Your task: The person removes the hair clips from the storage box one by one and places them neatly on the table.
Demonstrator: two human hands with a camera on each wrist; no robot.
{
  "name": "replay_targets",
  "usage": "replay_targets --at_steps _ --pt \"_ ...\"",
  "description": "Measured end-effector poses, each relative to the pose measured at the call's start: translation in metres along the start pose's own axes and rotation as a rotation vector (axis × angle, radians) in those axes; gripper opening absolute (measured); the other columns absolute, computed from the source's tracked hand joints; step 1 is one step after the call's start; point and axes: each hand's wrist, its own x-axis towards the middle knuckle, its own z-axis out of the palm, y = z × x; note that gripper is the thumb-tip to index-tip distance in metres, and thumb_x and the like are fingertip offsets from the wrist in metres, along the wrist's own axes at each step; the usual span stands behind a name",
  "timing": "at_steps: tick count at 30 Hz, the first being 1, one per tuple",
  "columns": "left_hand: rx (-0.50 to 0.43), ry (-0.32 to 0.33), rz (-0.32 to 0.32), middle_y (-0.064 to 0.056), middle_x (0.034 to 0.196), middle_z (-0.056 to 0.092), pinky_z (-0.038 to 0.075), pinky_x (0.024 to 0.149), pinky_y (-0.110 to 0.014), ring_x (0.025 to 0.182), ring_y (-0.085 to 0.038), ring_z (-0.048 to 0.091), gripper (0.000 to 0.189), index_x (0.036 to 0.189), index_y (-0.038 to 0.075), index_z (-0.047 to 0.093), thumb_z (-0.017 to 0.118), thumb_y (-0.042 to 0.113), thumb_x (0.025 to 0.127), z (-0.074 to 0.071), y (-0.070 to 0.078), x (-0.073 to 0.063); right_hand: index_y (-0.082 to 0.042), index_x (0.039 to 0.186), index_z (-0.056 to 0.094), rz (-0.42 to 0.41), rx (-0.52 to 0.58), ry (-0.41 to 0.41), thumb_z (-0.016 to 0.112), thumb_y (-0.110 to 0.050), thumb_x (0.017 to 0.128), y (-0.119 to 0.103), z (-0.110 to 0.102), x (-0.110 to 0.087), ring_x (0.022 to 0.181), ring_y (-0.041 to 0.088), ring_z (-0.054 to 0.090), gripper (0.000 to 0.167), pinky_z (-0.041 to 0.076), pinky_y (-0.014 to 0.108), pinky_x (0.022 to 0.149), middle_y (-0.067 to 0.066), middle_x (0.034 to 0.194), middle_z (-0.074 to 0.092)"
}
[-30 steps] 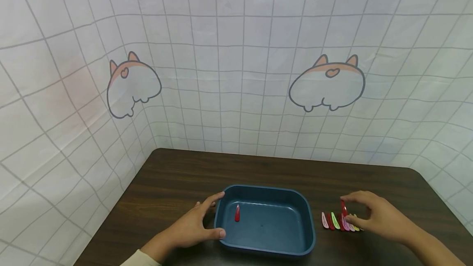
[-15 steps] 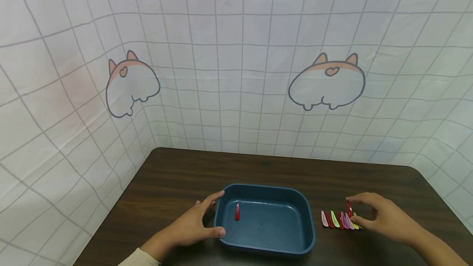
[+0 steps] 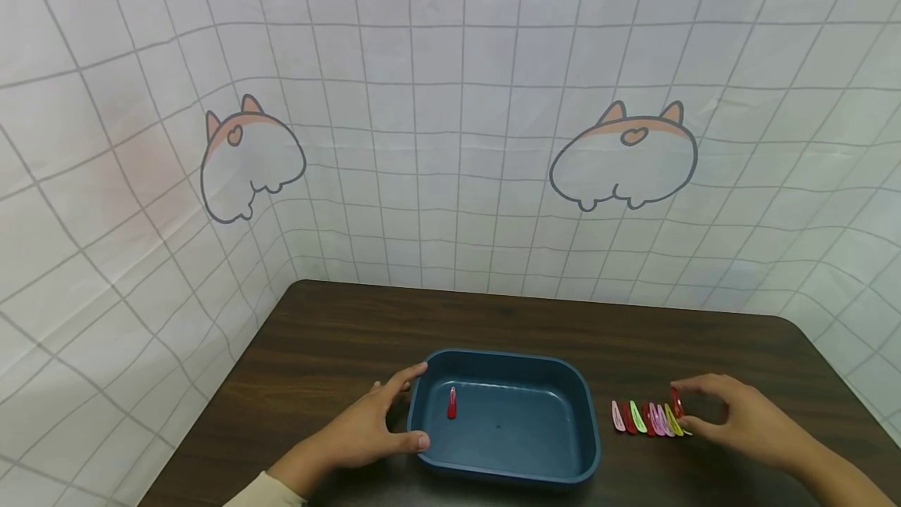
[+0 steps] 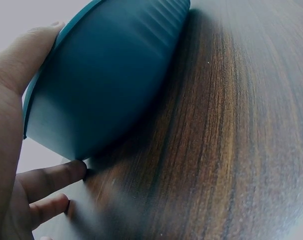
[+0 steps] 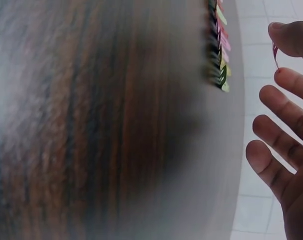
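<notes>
A red snap hair clip is pinched on end between the thumb and index finger of my right hand. In the right wrist view the same clip shows as a thin red edge, with the other fingers spread apart. Just left of that hand lies a row of hair clips in pink, red, green, purple and yellow. My left hand rests against the left end of a blue rectangular basin, thumb and index fingertips at its rim. Inside the basin lies one red hair clip.
The dark wood-grain table runs back to a white gridded curtain, which also hangs along both sides. In the left wrist view, the basin wall slopes down to the tabletop.
My right hand has moved slightly right along the row with the red hair clip in its pinch, uncovering more of the yellow clips. The left hand and basin have stayed put.
</notes>
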Motion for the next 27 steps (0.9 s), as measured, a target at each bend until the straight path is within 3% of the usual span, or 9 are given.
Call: replay_targets --at_steps 7,16,24,27 --pt "-0.005 0.002 0.005 -0.014 0.149 0.054 0.008 0.118 -0.068 0.139 -0.031 0.048 0.090 0.161 0.040 0.025 0.078 0.048 0.089 0.000 0.000 0.000 -0.020 0.124 0.071 -0.004 0.020 -0.008 0.085 -0.044 0.083 0.006 0.001 -0.003 0.103 0.014 0.061 0.049 0.052 0.029 0.070 -0.002 0.122 0.068" --pt "-0.005 0.001 0.006 -0.015 0.149 0.053 0.008 0.118 -0.069 0.139 -0.031 0.048 0.090 0.161 0.040 0.024 0.078 0.049 0.089 0.001 -0.001 0.000 -0.018 0.124 0.072 0.001 0.025 -0.031 0.085 -0.043 0.084 0.011 0.001 -0.005 0.105 0.014 0.061 0.049 0.052 0.028 0.070 -0.001 0.122 0.069" --pt "-0.010 -0.002 0.010 -0.016 0.149 0.052 0.007 0.118 -0.069 0.138 -0.032 0.049 0.090 0.161 0.039 0.024 0.077 0.048 0.089 -0.001 0.000 -0.001 -0.018 0.122 0.072 -0.029 -0.023 -0.024 0.085 -0.044 0.083 0.017 0.003 -0.006 0.111 0.030 0.062 0.049 0.055 0.052 0.086 -0.006 0.120 0.069" --pt "-0.010 -0.004 0.012 -0.016 0.149 0.052 0.007 0.118 -0.069 0.139 -0.032 0.048 0.090 0.161 0.038 0.024 0.077 0.048 0.089 -0.001 0.000 -0.001 -0.019 0.121 0.073 -0.043 -0.033 -0.018 0.086 -0.044 0.082 0.020 0.005 -0.006 0.110 0.030 0.062 0.048 0.054 0.053 0.087 -0.007 0.119 0.069"
